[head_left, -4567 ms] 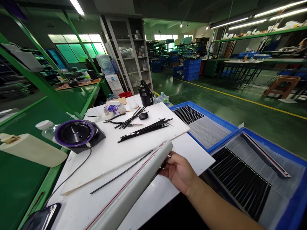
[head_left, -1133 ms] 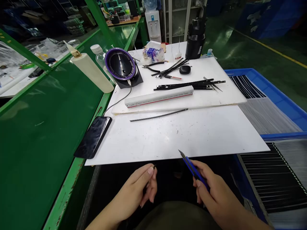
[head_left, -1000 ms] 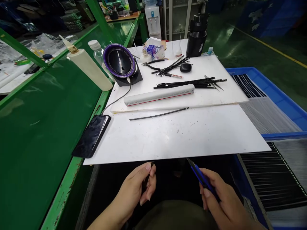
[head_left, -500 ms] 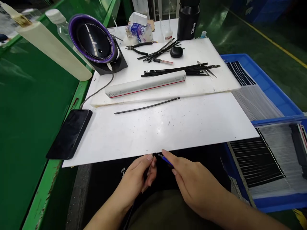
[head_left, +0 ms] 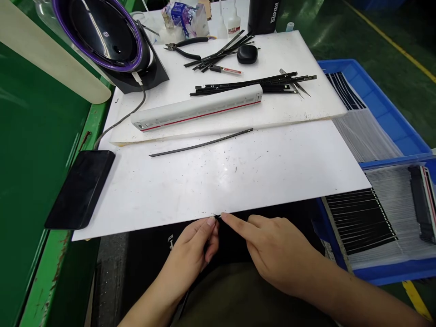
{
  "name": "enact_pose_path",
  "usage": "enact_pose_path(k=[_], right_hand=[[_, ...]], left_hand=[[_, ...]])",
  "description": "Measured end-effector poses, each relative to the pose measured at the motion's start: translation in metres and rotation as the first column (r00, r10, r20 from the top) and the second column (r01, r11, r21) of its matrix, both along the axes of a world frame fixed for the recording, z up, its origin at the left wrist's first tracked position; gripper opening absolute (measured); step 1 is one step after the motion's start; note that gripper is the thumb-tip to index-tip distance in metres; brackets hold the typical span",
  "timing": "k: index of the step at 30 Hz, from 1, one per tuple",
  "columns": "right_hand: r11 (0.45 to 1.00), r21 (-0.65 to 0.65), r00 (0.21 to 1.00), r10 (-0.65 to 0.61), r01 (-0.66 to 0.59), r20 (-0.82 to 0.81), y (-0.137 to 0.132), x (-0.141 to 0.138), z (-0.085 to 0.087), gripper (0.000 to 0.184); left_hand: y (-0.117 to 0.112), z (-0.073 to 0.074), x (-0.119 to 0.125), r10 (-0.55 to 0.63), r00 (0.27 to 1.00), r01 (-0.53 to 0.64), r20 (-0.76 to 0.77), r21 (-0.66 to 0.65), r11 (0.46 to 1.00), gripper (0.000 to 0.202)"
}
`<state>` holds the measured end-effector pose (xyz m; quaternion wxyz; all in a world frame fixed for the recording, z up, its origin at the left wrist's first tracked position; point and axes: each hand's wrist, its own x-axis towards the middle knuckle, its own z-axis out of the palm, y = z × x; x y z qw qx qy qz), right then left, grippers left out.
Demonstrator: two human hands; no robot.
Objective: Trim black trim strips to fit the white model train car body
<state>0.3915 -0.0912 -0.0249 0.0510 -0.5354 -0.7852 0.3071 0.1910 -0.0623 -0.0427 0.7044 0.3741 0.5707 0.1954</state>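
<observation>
My left hand (head_left: 194, 254) is closed in a pinch just below the near edge of the white board (head_left: 238, 181). It holds the end of a thin black strip (head_left: 185, 297) that runs down towards my lap. My right hand (head_left: 275, 254) is closed too, with its forefinger stretched to meet the left fingertips. A small dark tool tip (head_left: 218, 216) shows between the two hands. The tool's handle is hidden under my right fingers.
On the board lie a white bar with a red stripe (head_left: 197, 108), a loose black strip (head_left: 200, 144), a bundle of black strips (head_left: 255, 84), pliers (head_left: 184, 45) and a black case (head_left: 247, 53). A phone (head_left: 80, 188) lies left, blue trays (head_left: 384, 113) right.
My right hand set the white bar on the board, then took up a blue-handled tool. It has moved left until its tip meets my left fingertips. My view tilted down.
</observation>
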Motion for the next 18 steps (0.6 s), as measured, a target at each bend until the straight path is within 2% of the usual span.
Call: enact_pose_path(k=[6, 18], right_hand=[[0.999, 0.009, 0.998, 0.037, -0.038, 0.048, 0.0013, 0.0031, 0.0015, 0.068], [0.991, 0.056, 0.985, 0.117, -0.125, 0.128, 0.0066, 0.0075, 0.0022, 0.070]], left_hand=[[-0.0038, -0.0027, 0.0020, 0.015, 1.000, -0.015, 0.027, -0.009, 1.000, 0.043], [-0.0060, -0.0006, 0.0049, 0.014, 1.000, -0.013, -0.027, 0.037, 0.999, 0.045]])
